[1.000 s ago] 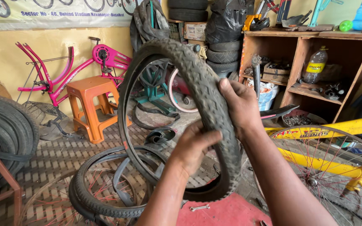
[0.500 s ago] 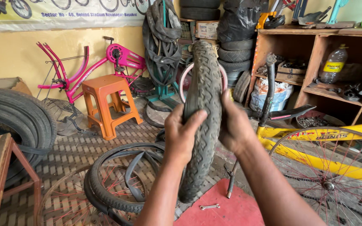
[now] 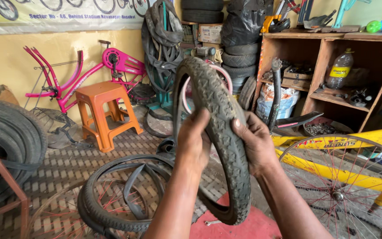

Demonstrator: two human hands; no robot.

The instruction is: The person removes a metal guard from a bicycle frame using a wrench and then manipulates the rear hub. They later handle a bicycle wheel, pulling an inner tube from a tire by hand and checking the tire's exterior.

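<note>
I hold a black knobby bicycle tyre [image 3: 219, 115] upright in front of me, its tread turned partly toward the camera. My left hand [image 3: 194, 139] grips its left sidewall at mid height, fingers curled over the edge. My right hand [image 3: 256, 144] grips the right side of the tread at the same height. Below it, on the brick floor, lies another black tyre [image 3: 116, 194] on a spoked wheel with red spokes.
An orange plastic stool [image 3: 103, 110] and a pink bicycle frame [image 3: 89, 73] stand at the back left. A yellow bicycle [image 3: 345, 172] with its wheel is at right. Large tyres [image 3: 9, 137] lean at left, a wooden shelf [image 3: 332, 66] is at right, and a red mat [image 3: 239, 223] lies below.
The tyre has turned from nearly edge-on to show more of its open ring. Both hands stay gripped on it, and it sits a little lower in view.
</note>
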